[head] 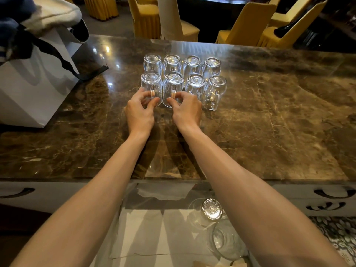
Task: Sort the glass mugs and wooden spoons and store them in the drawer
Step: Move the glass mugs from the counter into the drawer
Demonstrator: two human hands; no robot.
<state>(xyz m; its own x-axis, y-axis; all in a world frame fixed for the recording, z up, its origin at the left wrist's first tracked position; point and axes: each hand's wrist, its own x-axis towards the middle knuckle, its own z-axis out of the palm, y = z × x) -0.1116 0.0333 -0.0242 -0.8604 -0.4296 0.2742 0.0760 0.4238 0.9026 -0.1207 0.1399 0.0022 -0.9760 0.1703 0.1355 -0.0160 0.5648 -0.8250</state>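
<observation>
Several clear glass mugs stand upside down in two rows on the brown marble counter (269, 122). My left hand (139, 110) grips the handle of the front-left mug (151, 81). My right hand (185, 110) pinches the handle of the mug beside it (173, 81). Both mugs still rest on the counter. Below the counter edge a drawer (154, 228) lined with white paper is pulled out. Two more mugs lie in it at the right: one upside down (212, 209), one partly hidden by my right forearm (223, 241). No wooden spoons are visible.
A white paper bag (32, 89) with dark ribbon handles and cloth on top stands at the counter's left. Yellow-covered chairs (248, 24) line the far side. White drawer fronts with dark handles (331, 193) flank the pulled-out drawer.
</observation>
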